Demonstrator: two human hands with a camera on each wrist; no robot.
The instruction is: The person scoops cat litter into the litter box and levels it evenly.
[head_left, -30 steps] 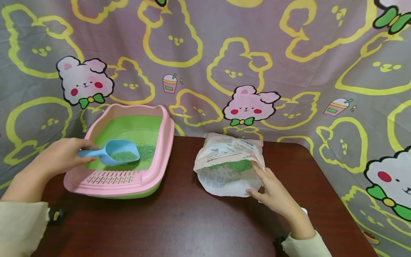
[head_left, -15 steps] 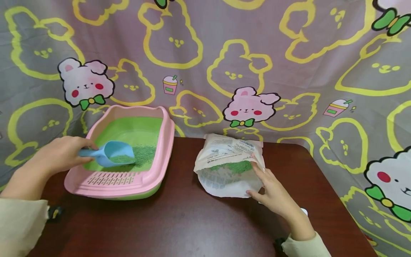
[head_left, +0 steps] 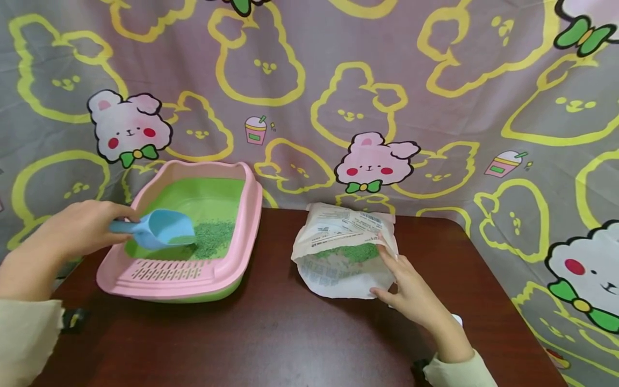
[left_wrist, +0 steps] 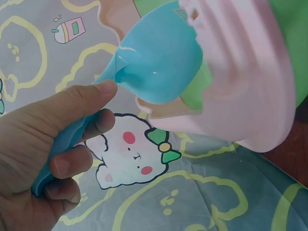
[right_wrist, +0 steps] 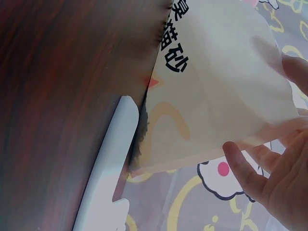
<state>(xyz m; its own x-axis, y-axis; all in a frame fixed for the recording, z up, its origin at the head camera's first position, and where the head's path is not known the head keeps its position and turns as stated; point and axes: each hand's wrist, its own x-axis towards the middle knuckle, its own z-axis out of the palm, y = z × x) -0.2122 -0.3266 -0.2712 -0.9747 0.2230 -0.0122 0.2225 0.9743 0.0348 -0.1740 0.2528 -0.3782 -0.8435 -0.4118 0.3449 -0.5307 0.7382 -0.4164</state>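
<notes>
My left hand (head_left: 89, 228) grips the handle of a light blue scoop (head_left: 169, 226) over a pink and green litter box (head_left: 251, 215). In the left wrist view the fingers curl round the handle with the thumb along it. The scoop tilts toward the right, with some green litter at its lip. Beside the lip, green cat litter (head_left: 215, 236) lies on the box floor. My right hand (head_left: 411, 290) rests at the right side of the mouth of a white cat litter bag (head_left: 333, 274), index finger on the upper edge, thumb at the lower one. Green litter shows inside the bag.
The pink slotted front ledge (head_left: 166, 269) of the box faces me. A dark brown table (head_left: 290, 333) bears everything, and a patterned curtain (head_left: 300, 54) hangs behind it. A white object (right_wrist: 108, 168) lies on the table near my right wrist.
My left hand has drawn the scoop leftward and tipped it; less litter shows in it, and more of the pile on the box floor is visible. The right hand keeps its place.
</notes>
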